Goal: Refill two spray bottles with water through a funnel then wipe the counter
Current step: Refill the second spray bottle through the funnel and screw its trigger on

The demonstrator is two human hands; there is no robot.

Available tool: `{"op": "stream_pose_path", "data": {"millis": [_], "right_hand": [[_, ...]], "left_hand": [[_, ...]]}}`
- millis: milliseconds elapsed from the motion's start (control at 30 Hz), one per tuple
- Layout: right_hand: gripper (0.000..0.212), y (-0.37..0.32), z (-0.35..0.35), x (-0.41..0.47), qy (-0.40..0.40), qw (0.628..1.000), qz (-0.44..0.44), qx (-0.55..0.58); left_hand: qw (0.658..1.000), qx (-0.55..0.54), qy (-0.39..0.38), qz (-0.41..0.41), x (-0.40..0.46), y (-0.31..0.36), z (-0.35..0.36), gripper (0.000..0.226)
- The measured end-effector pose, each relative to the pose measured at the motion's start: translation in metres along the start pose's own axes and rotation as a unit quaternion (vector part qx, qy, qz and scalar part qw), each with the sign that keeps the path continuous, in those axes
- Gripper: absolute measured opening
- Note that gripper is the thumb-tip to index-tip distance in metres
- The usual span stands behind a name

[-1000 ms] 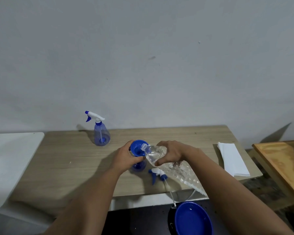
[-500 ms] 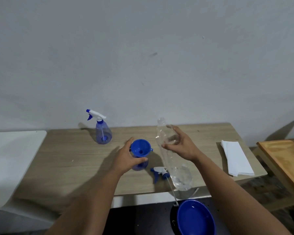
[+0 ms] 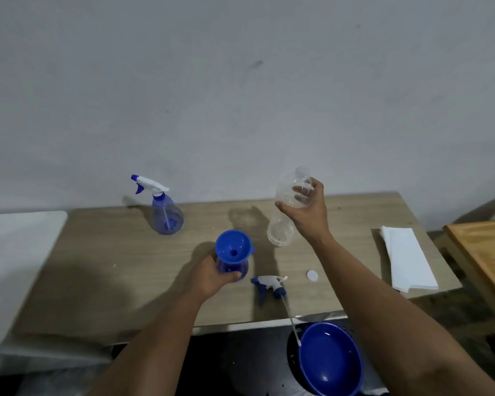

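A blue funnel (image 3: 233, 247) sits in the neck of an uncapped blue spray bottle (image 3: 236, 270) near the middle of the wooden counter (image 3: 103, 270). My left hand (image 3: 209, 277) grips that bottle's body. My right hand (image 3: 307, 208) holds a clear plastic water bottle (image 3: 285, 215) upright, to the right of the funnel and just above the counter. The removed spray head (image 3: 270, 284) with its dip tube lies near the front edge. A second spray bottle (image 3: 165, 210) with its trigger head on stands at the back left.
A small white cap (image 3: 312, 275) lies on the counter right of the spray head. Folded white paper towels (image 3: 406, 258) rest at the right end. A blue bowl (image 3: 330, 360) sits below the front edge. A white surface (image 3: 15, 252) adjoins on the left, a wooden table (image 3: 486, 250) on the right.
My right hand tipped the clear bottle back from the funnel to upright and carried it right and farther back. My left hand slid from the funnel's rim down to the spray bottle's body.
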State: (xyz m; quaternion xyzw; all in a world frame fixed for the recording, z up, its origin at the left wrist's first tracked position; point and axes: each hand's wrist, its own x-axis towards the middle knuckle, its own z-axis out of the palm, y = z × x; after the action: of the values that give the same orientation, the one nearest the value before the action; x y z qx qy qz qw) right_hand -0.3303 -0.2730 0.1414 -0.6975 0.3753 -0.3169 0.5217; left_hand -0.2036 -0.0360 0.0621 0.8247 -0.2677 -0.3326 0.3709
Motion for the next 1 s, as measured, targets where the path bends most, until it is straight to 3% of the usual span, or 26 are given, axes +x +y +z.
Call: {"op": "stream_pose_path", "data": {"millis": [200, 367, 567, 633, 733, 800, 900, 1000], "right_hand": [[0.094, 0.014, 0.017, 0.006, -0.003, 1.000, 0.008, -0.020], [0.104, 0.020, 0.018, 0.000, -0.004, 0.998, 0.040, -0.051], [0.115, 0.045, 0.007, -0.030, -0.017, 0.990, 0.119, -0.074], [0.104, 0.052, 0.007, -0.054, 0.016, 0.989, 0.124, -0.073], [0.066, 0.052, 0.013, -0.092, 0.071, 0.994, 0.059, -0.050], [0.049, 0.044, 0.025, -0.108, 0.039, 0.998, -0.002, -0.048], [0.048, 0.020, 0.042, -0.107, -0.057, 0.990, -0.076, -0.101], [0.096, -0.016, 0.059, -0.089, -0.216, 0.938, -0.058, -0.265]], "left_hand": [[0.999, 0.039, 0.007, -0.029, 0.003, 0.001, 0.011, 0.031], [0.996, 0.074, 0.027, -0.034, 0.001, 0.007, 0.015, 0.043], [0.991, 0.120, 0.020, -0.048, 0.000, 0.012, 0.015, 0.039], [0.992, 0.113, 0.021, -0.054, 0.001, 0.010, 0.017, 0.037], [0.992, 0.111, 0.027, -0.056, 0.002, 0.011, 0.017, 0.041], [0.992, 0.113, 0.025, -0.059, 0.001, 0.013, 0.016, 0.040], [0.994, 0.089, 0.002, -0.063, 0.002, 0.011, 0.016, 0.036], [0.997, 0.041, 0.001, -0.066, -0.001, 0.009, 0.015, 0.035]]}}
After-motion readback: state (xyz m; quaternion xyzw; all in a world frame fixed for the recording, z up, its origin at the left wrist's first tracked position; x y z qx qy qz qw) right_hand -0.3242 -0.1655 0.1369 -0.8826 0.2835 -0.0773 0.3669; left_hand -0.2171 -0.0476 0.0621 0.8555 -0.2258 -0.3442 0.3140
